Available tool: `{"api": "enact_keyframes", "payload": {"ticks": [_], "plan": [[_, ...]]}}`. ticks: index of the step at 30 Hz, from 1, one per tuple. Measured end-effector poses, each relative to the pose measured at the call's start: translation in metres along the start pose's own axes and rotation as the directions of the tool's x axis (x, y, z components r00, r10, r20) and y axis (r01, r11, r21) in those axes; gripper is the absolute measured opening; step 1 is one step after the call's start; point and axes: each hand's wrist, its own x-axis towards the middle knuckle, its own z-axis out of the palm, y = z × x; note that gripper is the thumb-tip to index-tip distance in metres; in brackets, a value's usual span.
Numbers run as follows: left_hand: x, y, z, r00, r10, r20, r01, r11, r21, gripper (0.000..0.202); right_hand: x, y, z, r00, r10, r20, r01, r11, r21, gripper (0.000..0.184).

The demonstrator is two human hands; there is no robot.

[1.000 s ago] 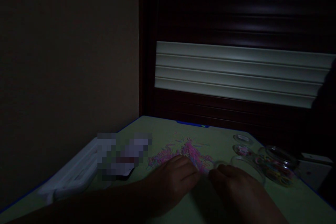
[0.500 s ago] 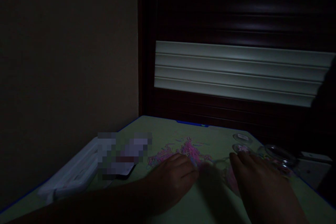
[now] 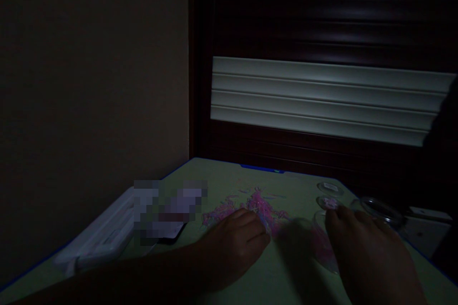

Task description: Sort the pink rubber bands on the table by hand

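Note:
A pile of thin, small pink and pastel pieces (image 3: 263, 207), perhaps little elastic bands, lies loose on the table. At its near edge rests my left hand (image 3: 238, 243), its fingers curled and close together; the fingertips and anything in them are hidden. My right hand (image 3: 368, 252) is curled over the right side of a clear round container (image 3: 326, 252) with pink pieces in it, and seems to grip it. Its fingertips are out of sight behind the hand. Just beyond is a small clear round box (image 3: 327, 202) with light pink pieces.
A clear round lid or dish (image 3: 329, 188) lies at the back right. Farther right are a larger clear tub (image 3: 381, 210) and a white box-like object (image 3: 427, 231). Leftward, a white tray (image 3: 96, 243) and a pixelated item (image 3: 175, 212) lie on the pale table (image 3: 214, 169). The room is dim.
My right hand has moved slightly right, and the clear container beside it has shifted right, showing more of its rim. The left hand stays almost still by the pile.

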Motion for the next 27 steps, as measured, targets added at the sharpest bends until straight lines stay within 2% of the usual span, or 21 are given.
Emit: {"api": "enact_keyframes", "payload": {"ticks": [4, 10, 23, 27], "plan": [[0.0003, 0.0003, -0.0002, 1.000, -0.003, 0.021, 0.002, 1.000, 0.010, 0.018, 0.0002, -0.0016, -0.0012, 1.000, -0.015, -0.001, 0.015, 1.000, -0.004, 0.036], [-0.0005, 0.0008, -0.0019, 0.998, -0.013, 0.054, 0.012, 1.000, 0.006, 0.014, 0.0020, -0.0045, -0.0050, 0.998, 0.061, 0.030, -0.061, 0.998, 0.012, 0.033], [0.0017, 0.0013, -0.0044, 0.996, -0.022, 0.084, 0.022, 1.000, 0.005, 0.018, 0.0008, -0.0061, -0.0023, 0.999, 0.011, 0.038, -0.012, 1.000, 0.022, 0.035], [0.0025, 0.0020, -0.0054, 0.994, -0.036, 0.100, 0.036, 0.999, 0.003, 0.019, 0.0001, -0.0068, -0.0005, 1.000, -0.002, 0.007, 0.002, 0.999, 0.046, 0.034]]}}
